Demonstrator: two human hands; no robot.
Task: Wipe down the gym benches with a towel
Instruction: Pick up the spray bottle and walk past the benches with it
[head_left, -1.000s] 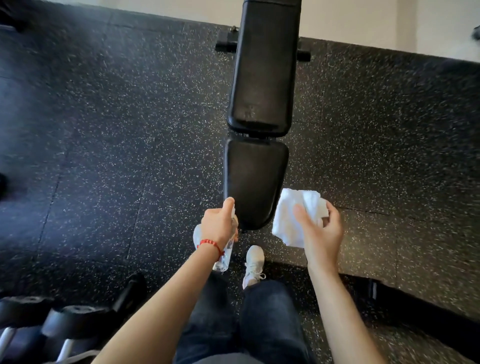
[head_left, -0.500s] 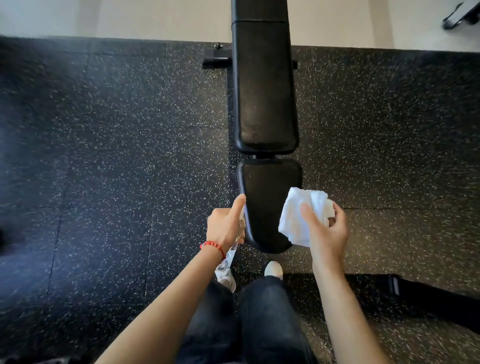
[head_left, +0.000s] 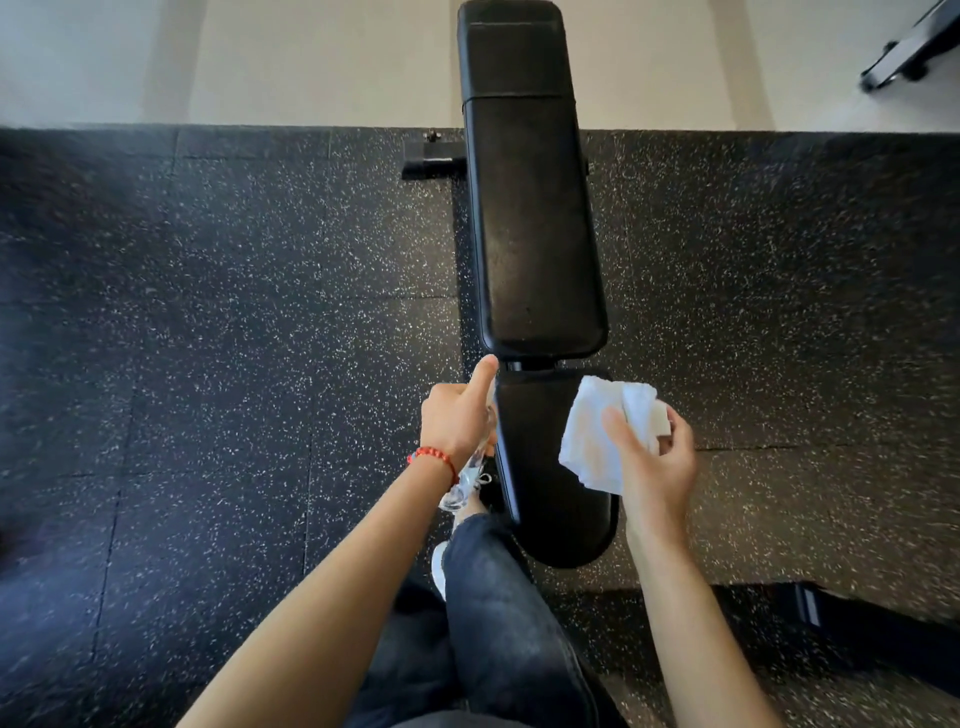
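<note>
The left hand (head_left: 457, 423) grips a clear plastic spray bottle (head_left: 467, 480), forefinger pointing forward, a red bead bracelet (head_left: 434, 458) on its wrist. The right hand (head_left: 652, 462) pinches a folded white cloth towel (head_left: 597, 441) between thumb and curled fingers, above the seat pad's right side. The black padded bench (head_left: 535, 234) stretches ahead over speckled black rubber floor (head_left: 234, 338). A leg in dark jeans (head_left: 509, 613) stands beside the bench.

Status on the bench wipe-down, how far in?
Nothing looks wiped yet. In hand: right hand holds the folded white towel over the seat pad, not pressed down; left hand grips a clear spray bottle. Left: seat pad and back pad.
</note>
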